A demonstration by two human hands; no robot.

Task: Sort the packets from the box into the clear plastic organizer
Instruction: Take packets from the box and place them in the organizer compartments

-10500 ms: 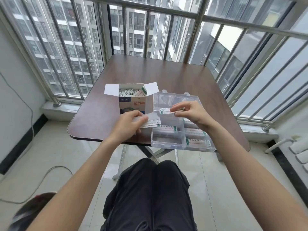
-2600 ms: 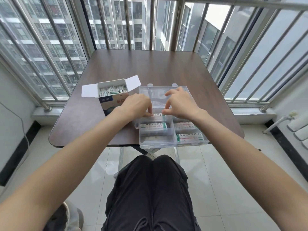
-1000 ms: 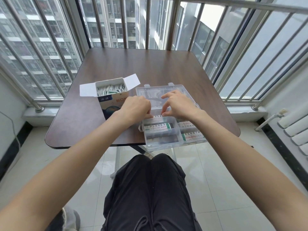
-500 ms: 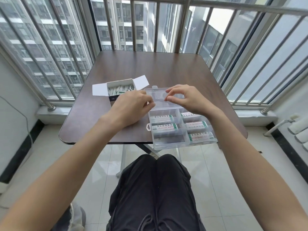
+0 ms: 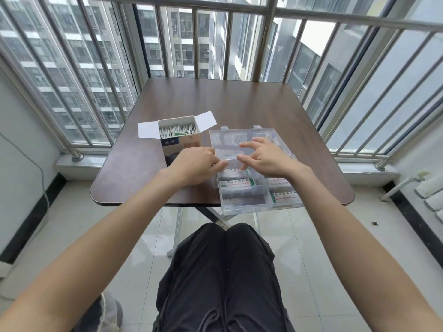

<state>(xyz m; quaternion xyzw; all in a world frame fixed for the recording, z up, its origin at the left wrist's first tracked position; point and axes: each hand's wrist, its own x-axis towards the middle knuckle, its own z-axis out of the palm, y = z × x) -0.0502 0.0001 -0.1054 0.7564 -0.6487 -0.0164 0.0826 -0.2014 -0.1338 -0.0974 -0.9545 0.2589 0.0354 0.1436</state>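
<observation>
Clear organizer runs lengthwise toward the person; right hand spread wide.

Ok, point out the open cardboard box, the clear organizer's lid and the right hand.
cardboard box (image 5: 179,143), head view, on its printed front wall.
organizer lid (image 5: 225,140), head view, on the bare clear panel left of the fingers.
right hand (image 5: 268,159), head view, on the back of the hand.

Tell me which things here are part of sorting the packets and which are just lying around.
Part of the job:
- cardboard box, open
- packets in it
- clear plastic organizer, lid open
- sorted packets
- left hand and right hand

Just around:
- table
- balcony railing
- cable
</observation>
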